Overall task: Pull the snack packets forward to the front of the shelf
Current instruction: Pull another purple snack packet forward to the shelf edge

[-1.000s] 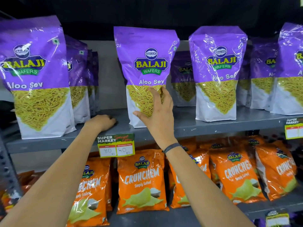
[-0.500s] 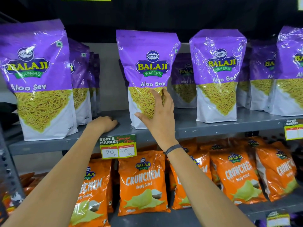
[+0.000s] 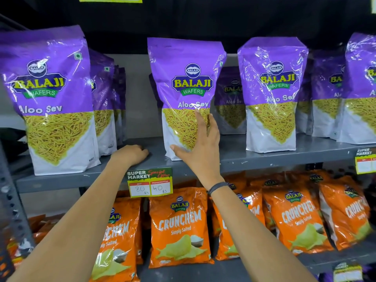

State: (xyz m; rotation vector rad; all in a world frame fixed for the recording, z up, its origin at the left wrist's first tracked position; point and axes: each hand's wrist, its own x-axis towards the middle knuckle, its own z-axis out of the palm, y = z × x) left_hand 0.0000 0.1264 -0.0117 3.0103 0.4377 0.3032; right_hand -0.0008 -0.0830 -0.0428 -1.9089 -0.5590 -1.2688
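Note:
Purple Aloo Sev packets stand on the grey upper shelf (image 3: 254, 161). My right hand (image 3: 200, 147) grips the middle packet (image 3: 187, 78) low on its front, fingers wrapped round its right edge, thumb spread at its base. That packet stands upright near the shelf's front edge. My left hand (image 3: 130, 154) rests on the shelf just left of it, fingers curled, holding nothing. A large packet (image 3: 50, 98) stands at the front left and another (image 3: 272, 94) at the right. A further packet (image 3: 230, 102) sits set back between the middle and right ones.
More purple packets (image 3: 362, 88) line the far right, and some stand behind the left one. A price tag (image 3: 150, 183) hangs on the shelf lip under my hands. Orange Crunchem packets (image 3: 180, 226) fill the lower shelf. A perforated metal upright (image 3: 10, 200) stands at the left.
The view has tilted slightly upward, so the shelf sits lower in frame. Both hands keep their places on the shelf and the middle packet.

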